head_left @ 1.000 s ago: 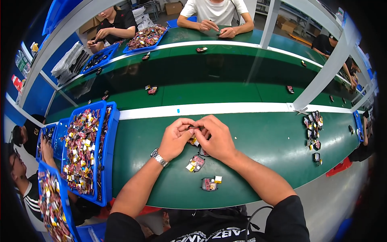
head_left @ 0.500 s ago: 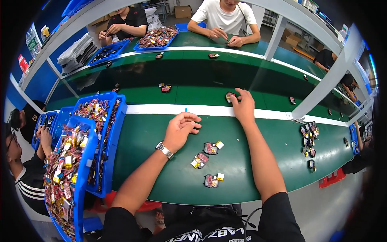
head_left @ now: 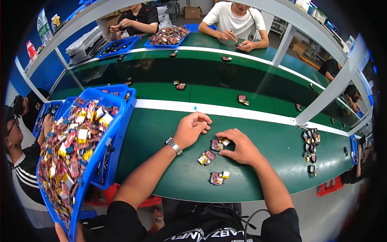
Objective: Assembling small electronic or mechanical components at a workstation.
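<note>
Three small red-and-black parts with yellow and white tabs lie on the green table in front of me. My right hand rests over the farthest one, fingers and thumb closing around it. The other two parts lie loose just nearer to me. My left hand, a metal watch on its wrist, sits curled on the table a little left of the parts, with nothing visible in it.
A blue tray heaped with small colourful packets tilts at my left, over more blue trays. Beyond a white strip, scattered parts lie on the green belt. Other people work across the belt and at both sides. A pile of parts sits right.
My right hand has drawn back from the white strip to the parts near me. My left hand has stayed curled in about the same place. The blue tray looms closer.
</note>
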Action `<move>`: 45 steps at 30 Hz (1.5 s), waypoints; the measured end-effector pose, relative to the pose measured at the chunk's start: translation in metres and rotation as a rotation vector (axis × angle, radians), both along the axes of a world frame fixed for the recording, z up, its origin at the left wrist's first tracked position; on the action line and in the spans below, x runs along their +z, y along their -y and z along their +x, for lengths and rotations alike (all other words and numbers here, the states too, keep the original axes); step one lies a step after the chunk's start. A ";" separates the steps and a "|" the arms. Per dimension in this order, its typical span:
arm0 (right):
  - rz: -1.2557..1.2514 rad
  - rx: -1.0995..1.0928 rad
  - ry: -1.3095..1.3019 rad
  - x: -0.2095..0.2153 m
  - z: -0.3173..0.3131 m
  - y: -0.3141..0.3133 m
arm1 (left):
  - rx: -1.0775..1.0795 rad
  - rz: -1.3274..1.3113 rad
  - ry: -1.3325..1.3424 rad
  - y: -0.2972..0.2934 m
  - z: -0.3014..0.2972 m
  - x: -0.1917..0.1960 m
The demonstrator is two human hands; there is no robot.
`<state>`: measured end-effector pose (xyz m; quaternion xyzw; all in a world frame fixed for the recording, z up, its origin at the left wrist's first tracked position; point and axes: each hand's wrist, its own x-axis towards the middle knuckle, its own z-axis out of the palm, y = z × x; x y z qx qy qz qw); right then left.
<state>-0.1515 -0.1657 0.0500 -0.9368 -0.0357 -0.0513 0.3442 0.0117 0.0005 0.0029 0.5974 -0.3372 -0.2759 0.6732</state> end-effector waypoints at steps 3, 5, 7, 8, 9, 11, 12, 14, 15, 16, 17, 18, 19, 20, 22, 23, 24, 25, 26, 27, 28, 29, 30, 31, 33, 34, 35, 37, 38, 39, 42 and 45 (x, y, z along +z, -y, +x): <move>0.086 -0.026 0.023 0.001 0.012 0.000 | -0.063 0.071 0.016 -0.002 0.003 0.002; 0.118 -0.038 0.160 0.004 0.024 0.001 | -0.122 0.137 0.027 -0.003 0.005 0.006; 0.093 -0.014 0.216 0.003 0.037 -0.001 | -0.148 0.146 -0.061 -0.007 0.006 0.013; 0.069 0.006 0.266 0.002 0.042 -0.003 | -0.160 0.152 -0.106 -0.008 0.007 0.015; 0.062 -0.001 0.266 0.001 0.049 -0.007 | -0.130 0.128 -0.175 -0.012 0.011 0.017; 0.038 0.030 0.333 -0.005 0.045 -0.007 | -0.145 0.114 -0.182 -0.012 0.012 0.013; 0.012 0.045 0.397 -0.007 0.042 -0.007 | -0.175 0.098 -0.191 -0.012 0.012 0.012; 0.053 -0.015 0.423 -0.011 0.040 -0.009 | -0.159 0.086 -0.221 -0.010 0.009 0.013; 0.050 -0.045 0.418 -0.012 0.038 -0.007 | -0.147 0.069 -0.235 -0.008 0.007 0.013; 0.047 -0.076 0.412 -0.014 0.039 -0.007 | -0.137 0.052 -0.248 -0.008 0.007 0.014; 0.056 -0.067 0.408 -0.017 0.042 -0.010 | -0.126 0.057 -0.252 -0.012 0.007 0.015; 0.071 -0.103 0.428 -0.019 0.042 -0.010 | -0.137 0.058 -0.258 -0.009 0.007 0.017; 0.085 -0.141 0.447 -0.020 0.041 -0.010 | -0.152 0.060 -0.265 -0.006 0.005 0.018; 0.079 -0.154 0.441 -0.020 0.042 -0.012 | -0.166 0.059 -0.271 -0.005 0.004 0.018; 0.160 -0.143 0.475 -0.018 0.045 -0.018 | -0.112 0.028 -0.324 -0.005 0.001 0.017; 0.182 -0.130 0.517 -0.019 0.049 -0.019 | -0.093 0.029 -0.342 -0.008 0.002 0.017; 0.186 -0.137 0.505 -0.014 0.050 -0.022 | -0.074 0.037 -0.326 -0.010 0.002 0.020; 0.098 -0.125 0.568 -0.012 0.051 -0.022 | -0.088 0.038 -0.329 -0.011 0.002 0.021; 0.010 -0.110 0.628 -0.011 0.050 -0.020 | -0.101 0.038 -0.331 -0.011 0.001 0.023; 0.007 -0.118 0.628 -0.011 0.048 -0.019 | -0.126 0.062 -0.316 -0.011 0.001 0.027; -0.029 -0.101 0.603 -0.012 0.047 -0.017 | -0.133 0.062 -0.315 -0.010 0.001 0.026; -0.064 -0.082 0.578 -0.011 0.046 -0.016 | -0.174 0.043 -0.335 -0.008 0.001 0.024; -0.067 -0.087 0.578 -0.011 0.045 -0.015 | -0.215 0.024 -0.356 -0.008 0.000 0.022; -0.095 -0.093 0.606 -0.011 0.046 -0.014 | -0.253 0.015 -0.369 -0.007 0.000 0.019; -0.127 -0.099 0.635 -0.012 0.046 -0.013 | -0.287 0.018 -0.353 -0.008 0.001 0.019; -0.126 -0.096 0.616 -0.014 0.045 -0.012 | -0.316 0.023 -0.338 -0.009 0.001 0.018; -0.124 -0.093 0.597 -0.014 0.045 -0.012 | -0.317 0.022 -0.336 -0.009 0.002 0.015; -0.115 -0.055 0.579 -0.011 0.043 -0.011 | -0.311 0.089 -0.239 -0.010 0.002 0.010; -0.104 -0.016 0.561 -0.010 0.042 -0.010 | -0.311 0.089 -0.237 -0.010 0.002 0.009; -0.105 -0.019 0.560 -0.009 0.041 -0.009 | -0.295 0.105 -0.232 -0.009 0.000 0.013; -0.092 0.016 0.515 -0.008 0.041 -0.006 | -0.233 0.095 -0.235 -0.005 -0.008 0.016; -0.115 0.015 0.517 -0.006 0.041 -0.007 | -0.197 0.090 -0.228 -0.004 -0.008 0.020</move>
